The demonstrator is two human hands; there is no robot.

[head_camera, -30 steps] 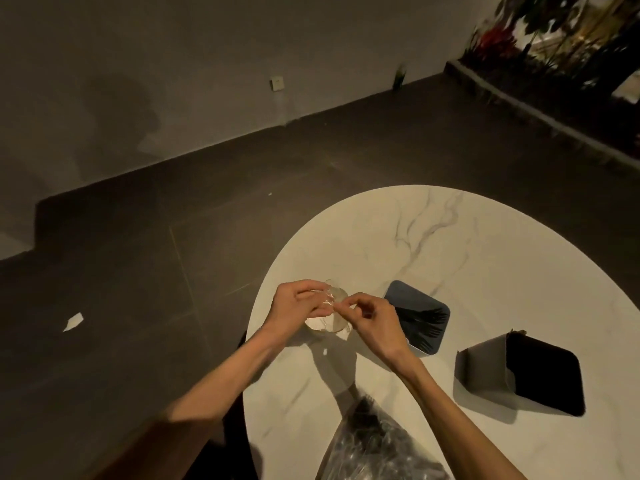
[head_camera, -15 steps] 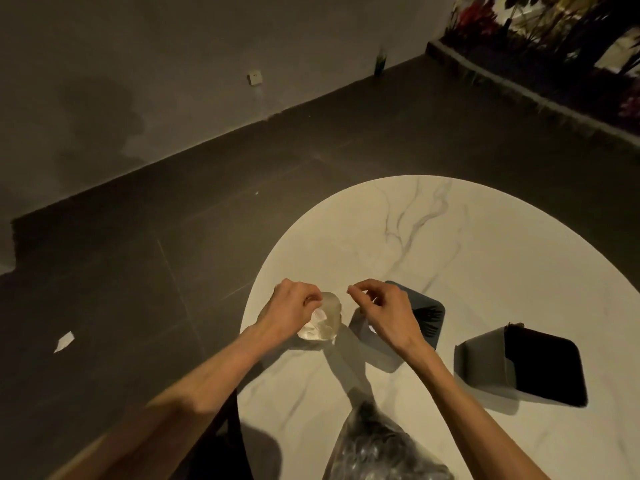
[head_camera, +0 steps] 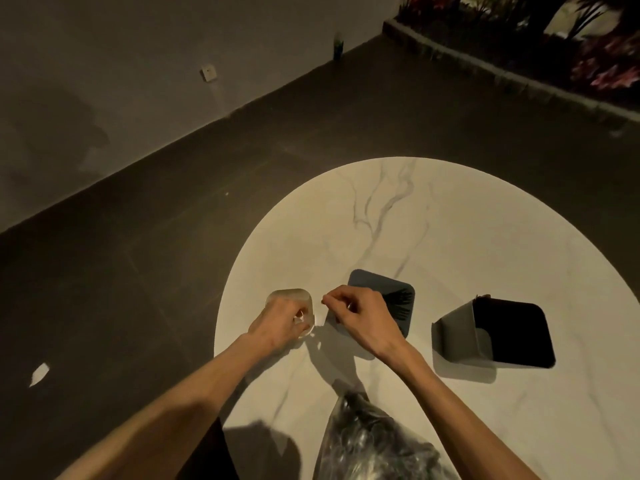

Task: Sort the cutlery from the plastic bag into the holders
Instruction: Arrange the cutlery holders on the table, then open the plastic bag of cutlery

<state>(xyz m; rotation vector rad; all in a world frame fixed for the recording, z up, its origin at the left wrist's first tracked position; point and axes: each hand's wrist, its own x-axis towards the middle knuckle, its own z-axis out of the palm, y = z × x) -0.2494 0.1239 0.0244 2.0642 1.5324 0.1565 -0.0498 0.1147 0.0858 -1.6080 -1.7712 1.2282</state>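
Fingers have parted from the clear wrapper.

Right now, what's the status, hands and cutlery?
Left hand grips clear holder at table edge. Right hand pinched, contents unclear. Blue holder has black cutlery; plastic bag still full. Nothing blocking.

single head view, wide-angle, looks forward and down, close over the round table, floor and wall beyond.

clear plastic bag of dark cutlery near two holders (one tipped).
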